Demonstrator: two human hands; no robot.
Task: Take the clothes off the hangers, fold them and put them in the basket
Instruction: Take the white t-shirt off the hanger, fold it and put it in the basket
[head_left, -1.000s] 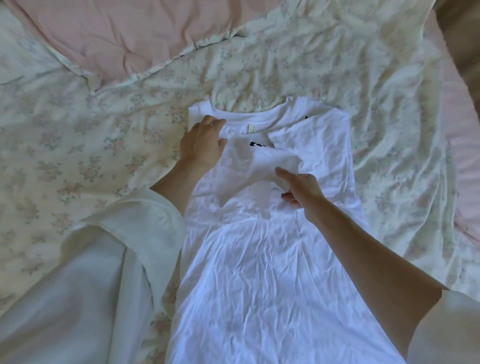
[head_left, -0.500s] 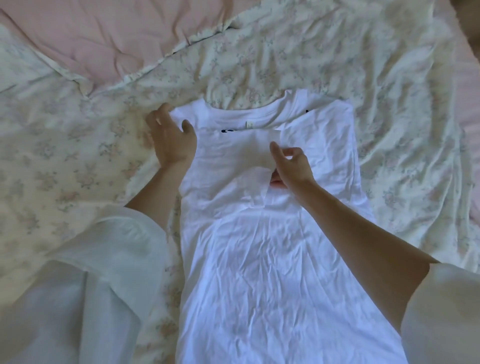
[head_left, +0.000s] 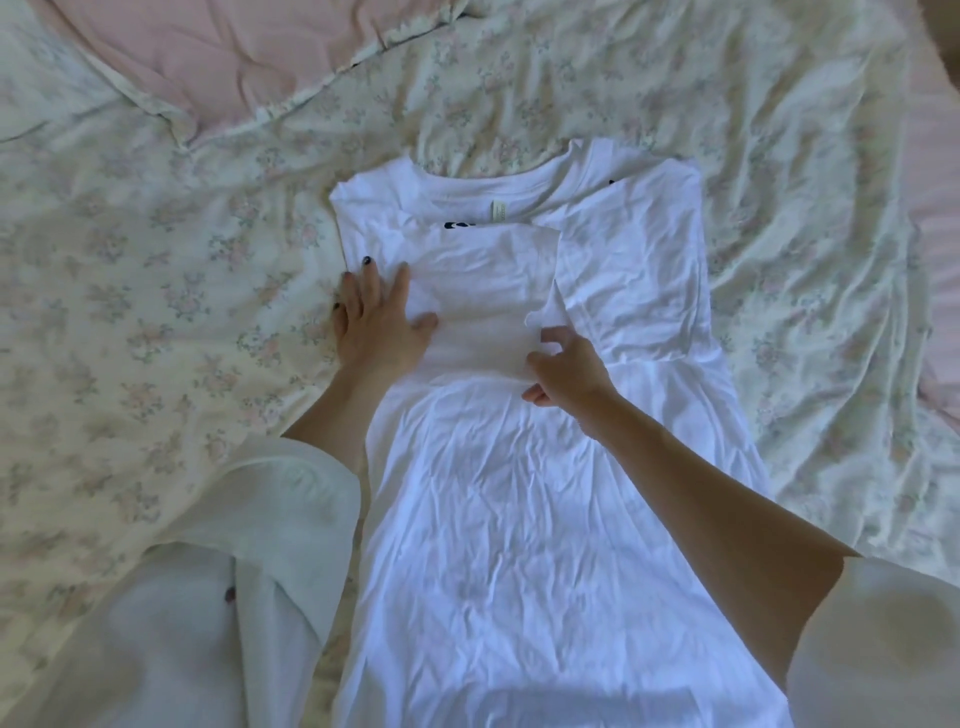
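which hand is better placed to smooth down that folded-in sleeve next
Left, probably. The left hand lies flat and spread at the white t-shirt's left edge, thumb on the folded sleeve, so it can sweep across. The right hand is curled, pinching the sleeve's edge.

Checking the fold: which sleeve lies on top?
The left sleeve, under the left hand; its edge overlaps the right sleeve.

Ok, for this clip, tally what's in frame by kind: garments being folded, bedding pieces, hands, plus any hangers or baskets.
White T-shirt: 1
Floral sheet: 1
Pink blanket: 1
Hands: 2, left hand flat on the shirt, right hand pinching the folded sleeve
Hangers: 0
Baskets: 0
Total: 5
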